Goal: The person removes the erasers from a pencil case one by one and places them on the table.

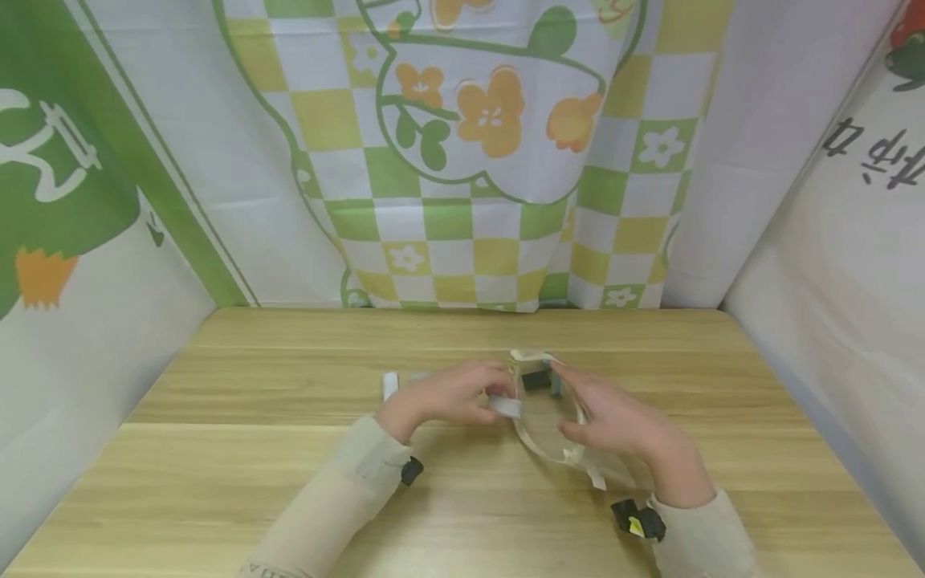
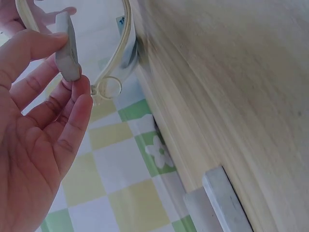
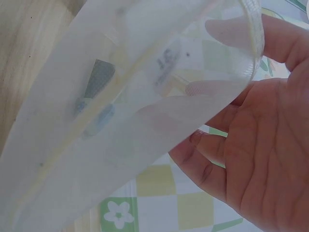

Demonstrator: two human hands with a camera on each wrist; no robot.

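Between the thumb and fingertips of my left hand is a small pale grey block, pinched beside the bag's mouth. The translucent mesh bag has a cream rim and seam, and its mouth gapes in the head view. My right hand is at the opposite side of that mouth, thumb and fingers spread apart. In the right wrist view the thumb and a finger show through the mesh, with the rim crossing them. A dark block and a bluish piece show through the bag's wall.
On the wooden table, a whitish block and a greyer block lie left of the bag, partly behind the left wrist. A checked, flowered curtain hangs along the back edge. White printed cloths flank both sides.
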